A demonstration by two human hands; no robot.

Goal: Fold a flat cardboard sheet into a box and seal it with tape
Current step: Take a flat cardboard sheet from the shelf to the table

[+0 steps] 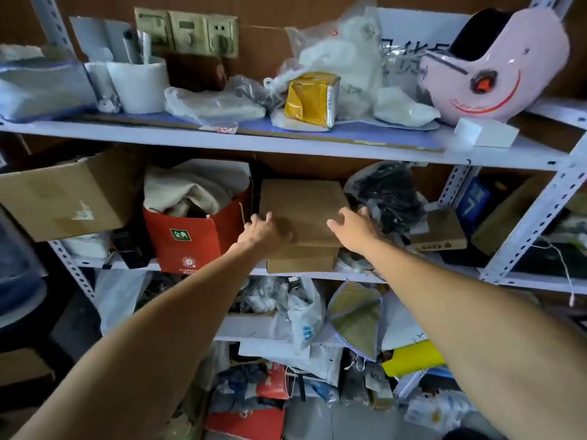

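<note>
A brown flat cardboard sheet (301, 204) lies on top of a small stack of cardboard (301, 263) on the middle shelf. Both my arms reach out to it. My left hand (263, 231) is at the sheet's left front edge, with its fingers curled round that edge. My right hand (352, 227) rests on the right front corner, its fingers spread and fairly straight and its thumb on the top face. The sheet's front part is hidden behind my hands. No tape is in view.
A red paper bag (193, 239) full of cloth stands just left of the stack, and a black plastic bag (389, 195) just right. An open carton (66, 198) sits at far left. The white metal shelf (286, 144) above carries bags, a yellow packet and a pink helmet (505, 65).
</note>
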